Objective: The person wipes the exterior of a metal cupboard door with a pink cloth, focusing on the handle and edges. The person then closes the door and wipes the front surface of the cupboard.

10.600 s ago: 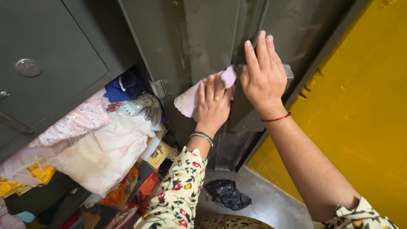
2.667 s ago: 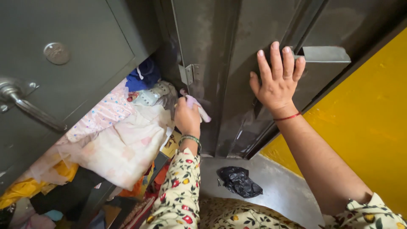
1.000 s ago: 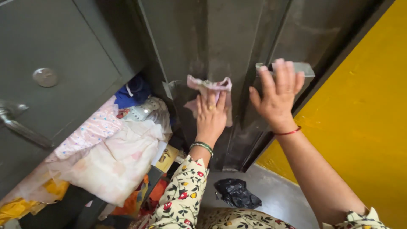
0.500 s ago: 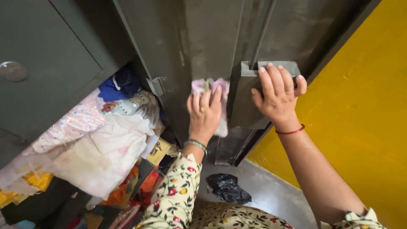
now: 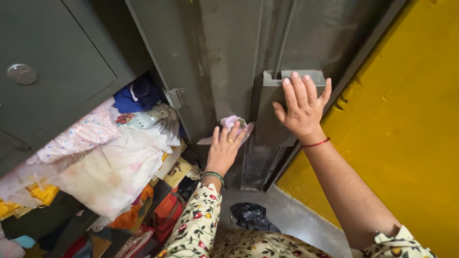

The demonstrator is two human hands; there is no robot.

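- Head view: your left hand is pressing a crumpled pale pink cloth flat against the inner face of the open grey-green metal cupboard door, fingers spread over the cloth, low on the door near its hinge.
- Your right hand is lying open, fingers apart, on the folded metal ledge of that door, gripping nothing.
- Heaped pale and coloured folded clothes are filling the shelf to the left; a crumpled black plastic bag is lying on the floor beside the yellow wall.
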